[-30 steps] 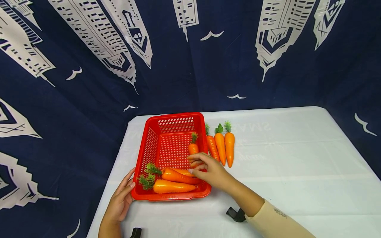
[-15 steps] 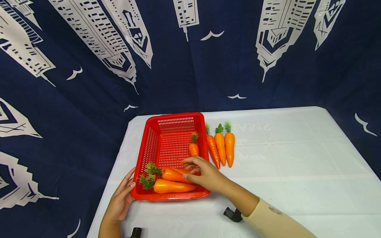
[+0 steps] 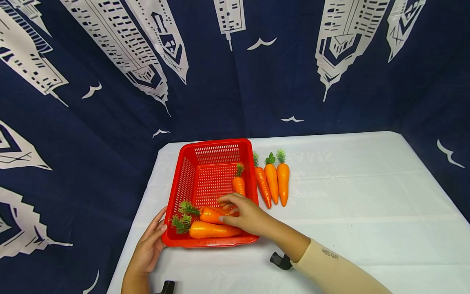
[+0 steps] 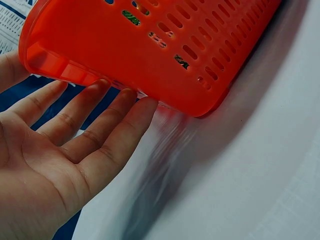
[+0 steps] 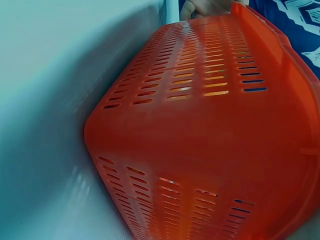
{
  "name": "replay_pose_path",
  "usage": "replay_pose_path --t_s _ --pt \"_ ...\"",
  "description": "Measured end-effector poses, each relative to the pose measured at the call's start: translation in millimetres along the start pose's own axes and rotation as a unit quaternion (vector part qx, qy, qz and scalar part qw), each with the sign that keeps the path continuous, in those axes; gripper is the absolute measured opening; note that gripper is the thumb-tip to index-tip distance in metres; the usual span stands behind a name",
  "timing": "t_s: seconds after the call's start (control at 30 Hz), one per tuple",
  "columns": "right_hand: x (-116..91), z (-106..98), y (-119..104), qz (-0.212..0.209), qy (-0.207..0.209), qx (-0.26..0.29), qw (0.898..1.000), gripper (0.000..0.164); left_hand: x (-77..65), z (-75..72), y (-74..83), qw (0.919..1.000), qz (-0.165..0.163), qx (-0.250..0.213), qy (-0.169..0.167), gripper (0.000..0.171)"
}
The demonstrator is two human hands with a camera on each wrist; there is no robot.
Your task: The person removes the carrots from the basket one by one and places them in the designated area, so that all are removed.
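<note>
A red plastic basket (image 3: 216, 243) with slotted walls stands on the white table. My left hand (image 3: 147, 243) touches its near left corner, thumb at the rim; the left wrist view shows the fingers (image 4: 115, 130) extended, tips against the rim's underside. Inside the basket, my right hand (image 3: 244, 212) reaches over the near wall's right part, fingers loosely bent above a carrot (image 3: 211, 214) with a green top. Its thumb overlaps that carrot, whose tip is hidden. A front carrot (image 3: 213, 230) lies alongside, nearest the rim. Another carrot (image 3: 239, 185) lies along the right wall.
Outside the basket's right wall, three carrots lie side by side, among them a middle carrot (image 3: 271, 183) and a right carrot (image 3: 283, 183). A dark blue patterned cloth (image 3: 279, 81) hangs behind the table (image 3: 367, 204). A black object (image 3: 280, 261) shows under the right forearm.
My right hand has moved left from the basket's right side, over the carrots at the near end. Those carrots and my left hand have stayed in place.
</note>
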State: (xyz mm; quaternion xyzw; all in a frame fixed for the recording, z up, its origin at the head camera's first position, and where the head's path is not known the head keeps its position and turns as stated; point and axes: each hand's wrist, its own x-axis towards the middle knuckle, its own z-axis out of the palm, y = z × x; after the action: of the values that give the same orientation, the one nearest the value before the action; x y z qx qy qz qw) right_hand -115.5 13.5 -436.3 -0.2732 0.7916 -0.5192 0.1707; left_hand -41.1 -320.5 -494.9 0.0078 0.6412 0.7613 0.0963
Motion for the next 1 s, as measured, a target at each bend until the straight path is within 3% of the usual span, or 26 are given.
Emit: replay_pose_path --t_s 0.3,1.0 --pt "6.5 4.1 -0.4 -0.003 -0.010 -0.042 0.999 0.048 0.5 -0.5 -0.7 1.0000 0.000 -0.001 -0.003 0.056" --pt "26.9 16.9 5.1 0.016 -0.033 -0.069 0.997 0.045 0.5 -1.4 -0.7 0.9999 0.002 -0.006 -0.011 0.056"
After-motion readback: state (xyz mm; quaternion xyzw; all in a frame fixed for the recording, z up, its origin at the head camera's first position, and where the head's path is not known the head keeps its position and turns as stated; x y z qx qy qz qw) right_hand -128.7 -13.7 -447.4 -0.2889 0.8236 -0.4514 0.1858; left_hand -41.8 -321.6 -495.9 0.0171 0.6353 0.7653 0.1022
